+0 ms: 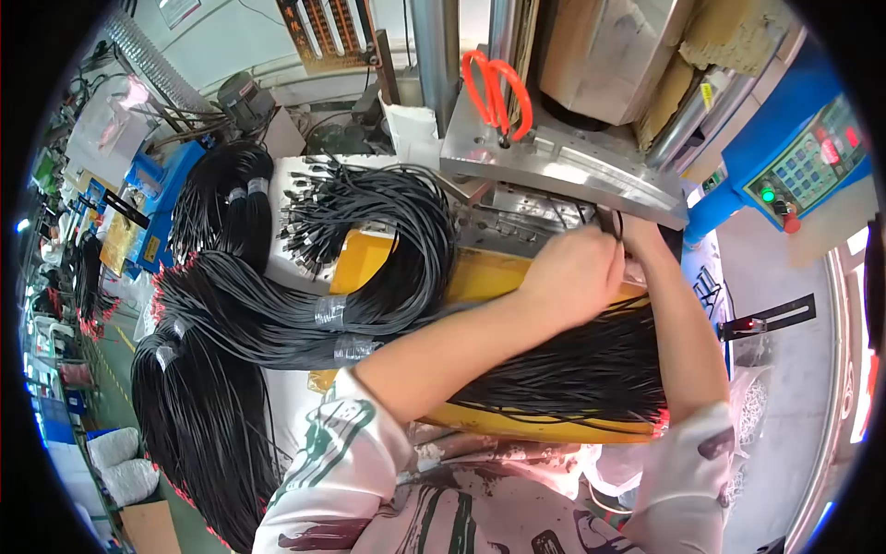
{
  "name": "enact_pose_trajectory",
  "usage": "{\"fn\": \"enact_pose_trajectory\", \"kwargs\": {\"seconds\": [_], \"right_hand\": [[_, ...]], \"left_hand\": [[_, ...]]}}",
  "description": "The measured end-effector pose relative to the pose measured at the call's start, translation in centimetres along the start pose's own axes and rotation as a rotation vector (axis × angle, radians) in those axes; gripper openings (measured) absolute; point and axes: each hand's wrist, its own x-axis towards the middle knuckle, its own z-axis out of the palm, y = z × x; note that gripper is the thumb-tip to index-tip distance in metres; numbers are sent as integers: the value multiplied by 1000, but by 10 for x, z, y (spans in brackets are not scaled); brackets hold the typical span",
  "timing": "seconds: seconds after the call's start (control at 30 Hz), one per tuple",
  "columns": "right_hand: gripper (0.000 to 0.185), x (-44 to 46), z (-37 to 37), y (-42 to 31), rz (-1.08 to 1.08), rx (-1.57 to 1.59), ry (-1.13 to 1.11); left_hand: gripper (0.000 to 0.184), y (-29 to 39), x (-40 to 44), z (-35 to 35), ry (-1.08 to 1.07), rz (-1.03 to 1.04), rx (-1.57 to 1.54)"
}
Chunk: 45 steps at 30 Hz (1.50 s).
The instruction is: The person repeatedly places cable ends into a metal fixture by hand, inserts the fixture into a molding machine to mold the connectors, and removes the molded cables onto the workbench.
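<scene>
My left hand (pixel 574 275) is closed in a fist in front of the press; its fingertips are turned away, so what they grip is hidden. Close beside it, my right hand (pixel 637 238) reaches under the press's upper plate, its fingers mostly out of sight. A thin black cable (pixel 619 223) shows between the two hands. Just behind them lies the metal mould (pixel 517 226) of the press. Below my forearms, a thick spread of black cables (pixel 581 369) rests on a yellow tray (pixel 489 273).
Taped bundles of black cable (pixel 406 212) curl at the left, with more cable (pixel 208 415) hanging lower down. Red-handled scissors (pixel 498 97) stand on the upper metal plate (pixel 563 157). A blue control panel (pixel 798 157) is at the right, and a black slotted bracket (pixel 771 317) sticks out below it.
</scene>
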Motion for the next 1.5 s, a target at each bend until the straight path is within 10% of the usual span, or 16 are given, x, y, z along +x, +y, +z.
{"fn": "enact_pose_trajectory", "kwargs": {"seconds": [0.1,0.3,0.4,0.53,0.67,0.97,1.2,1.5], "right_hand": [[40,36,22,46,222,274,-47],[49,35,7,12,-70,-362,74],[53,35,-8,11,-112,-499,-97],[54,21,18,-34,-89,-449,-78],[57,5,-5,-49,124,19,-135],[44,-44,-2,-92,-78,-283,226],[35,-52,3,-109,315,-65,-50],[33,-85,-17,-121,-64,-317,-36]], "left_hand": [[31,-33,15,8,-25,-126,79],[33,-31,15,-17,-419,-321,217],[41,-38,12,-11,22,-259,426],[54,-64,10,3,84,-353,760],[62,-65,8,3,-25,-372,834],[62,-70,20,-21,-244,-409,677],[59,-79,11,-2,-196,-320,869],[53,-64,-4,-33,-135,-244,640]]}}
